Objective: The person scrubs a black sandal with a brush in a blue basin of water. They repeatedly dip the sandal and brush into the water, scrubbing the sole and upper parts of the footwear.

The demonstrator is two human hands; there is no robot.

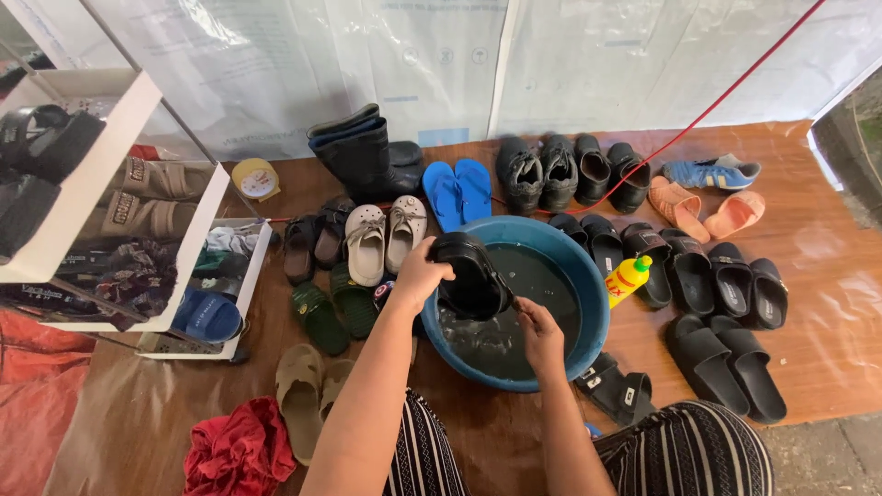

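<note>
1. Centre of frame: left hand point(421, 273) grips a black clog point(470, 276) by its heel end, holding it tilted over the blue basin point(595, 303) of dark water
2. Right hand point(540, 332) closed at the clog's lower edge, just above the water; what it pinches, cannot tell
3. Right of basin: yellow bottle point(628, 279) lying among black slides
4. Lower left: red cloth point(241, 452) on the floor

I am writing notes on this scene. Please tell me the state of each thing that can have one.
Blue basin: holds dark water.
Black clog: lifted over the basin, in the left hand's grip.
Right hand: over the water, at the clog.
Yellow bottle: capped, lying tilted.
Rubber boots: upright.
</note>
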